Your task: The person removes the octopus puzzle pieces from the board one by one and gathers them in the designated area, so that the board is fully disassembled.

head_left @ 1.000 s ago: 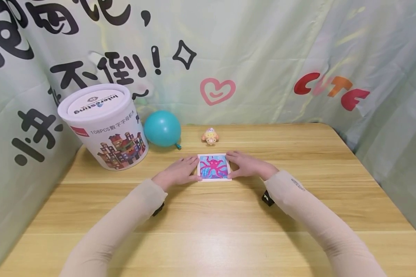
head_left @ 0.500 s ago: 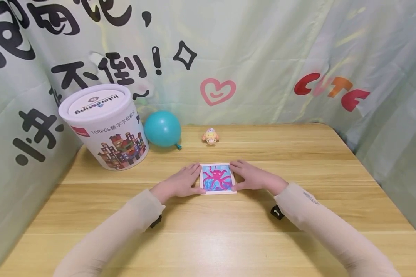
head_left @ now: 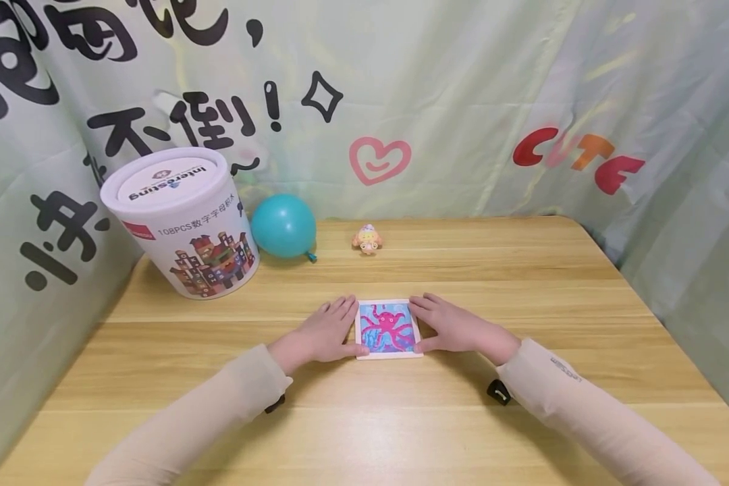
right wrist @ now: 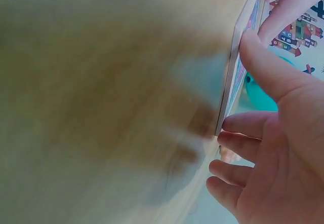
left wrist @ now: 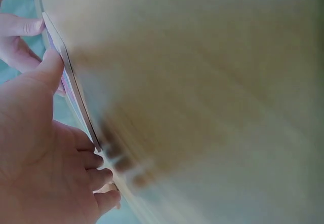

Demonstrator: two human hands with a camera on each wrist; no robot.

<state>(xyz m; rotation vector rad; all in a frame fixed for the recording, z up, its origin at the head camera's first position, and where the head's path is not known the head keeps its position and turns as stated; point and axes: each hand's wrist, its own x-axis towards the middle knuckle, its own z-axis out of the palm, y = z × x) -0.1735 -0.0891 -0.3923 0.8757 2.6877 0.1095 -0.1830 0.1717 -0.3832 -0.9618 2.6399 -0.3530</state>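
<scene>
A small white-framed picture of a pink octopus on blue (head_left: 387, 329) lies on the wooden table. My left hand (head_left: 327, 331) touches its left side, thumb at the near corner and fingertips by the far one. On the other side my right hand (head_left: 455, 327) touches it the same way. The frame's edge (left wrist: 76, 89) runs past my left thumb in the left wrist view, with the fingers extended and slightly bent. In the right wrist view the thumb (right wrist: 263, 64) rests against the edge (right wrist: 230, 77), the other fingers spread below.
A large white tub with a block picture (head_left: 182, 223) stands at the back left, a teal balloon (head_left: 283, 226) beside it. Behind the picture sits a small pinkish figurine (head_left: 367, 239). A printed pale curtain (head_left: 462, 101) hangs behind the table (head_left: 364, 425).
The picture has slid toward the front of the table and slightly right. Both hands have moved with it, still touching its sides. The tub, balloon and figurine stay in place.
</scene>
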